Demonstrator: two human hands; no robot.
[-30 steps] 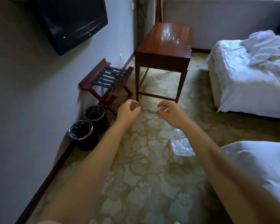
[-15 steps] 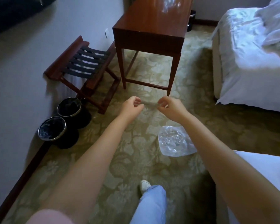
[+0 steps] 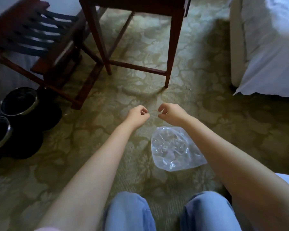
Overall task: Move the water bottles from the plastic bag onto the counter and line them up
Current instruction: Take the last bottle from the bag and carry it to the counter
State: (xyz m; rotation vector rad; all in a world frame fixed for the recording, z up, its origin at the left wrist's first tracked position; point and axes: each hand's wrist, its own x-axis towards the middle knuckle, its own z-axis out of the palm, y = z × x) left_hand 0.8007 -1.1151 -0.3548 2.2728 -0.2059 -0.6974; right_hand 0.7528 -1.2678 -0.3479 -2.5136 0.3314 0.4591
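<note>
- The view has tilted down in the last second. Beyond the plastic bag (image 3: 175, 150), the wooden table (image 3: 171, 47) now shows only its legs, and blue-trousered knees (image 3: 130, 212) have come in on the bag's near side.
- The bag lies on the carpet, unmoved. Its clear contents are presumably the water bottles (image 3: 167, 147), too blurred to count.
- The left hand (image 3: 138, 115) and right hand (image 3: 169, 114) hang just beyond the bag, fingers loosely curled, grasping nothing.
- Judgement: the person is crouching toward the bag, and no bottle has been taken out yet.

A clear plastic bag (image 3: 175, 152) lies on the patterned carpet (image 3: 90, 147).
</note>
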